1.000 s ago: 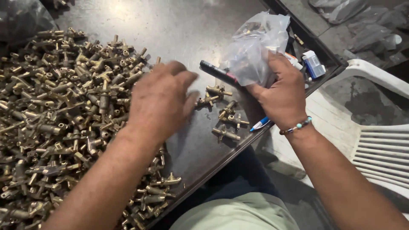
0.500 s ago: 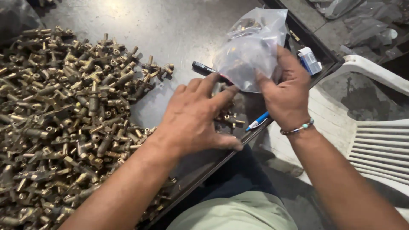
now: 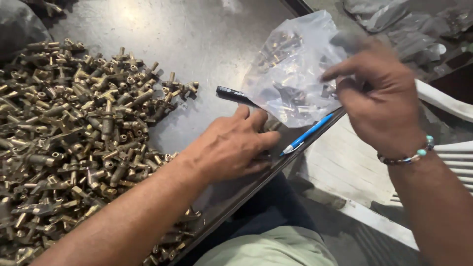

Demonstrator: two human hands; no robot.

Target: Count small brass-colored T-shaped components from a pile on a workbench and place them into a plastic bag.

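My right hand (image 3: pixel 379 96) grips a clear plastic bag (image 3: pixel 290 74) by its edge; the bag holds several small brass fittings and hangs over the table's right edge. My left hand (image 3: pixel 229 145) lies palm down on the grey metal table (image 3: pixel 197 44) close to its front edge, fingers curled over a few brass fittings that are mostly hidden beneath it. A large heap of brass fittings (image 3: pixel 69 133) covers the table's left side. A black marker (image 3: pixel 234 93) lies just beyond my left fingers, and a blue pen (image 3: pixel 305 135) rests on the table's edge between my hands.
A white plastic chair (image 3: pixel 443 152) stands to the right of the table, below my right arm. Crumpled plastic bags (image 3: pixel 394 19) lie at the top right. A dark bag (image 3: pixel 17 24) sits at the table's far left corner.
My right hand has lifted and shifted right with the bag. My left hand came off the heap to the front edge, covering the loose fittings there.
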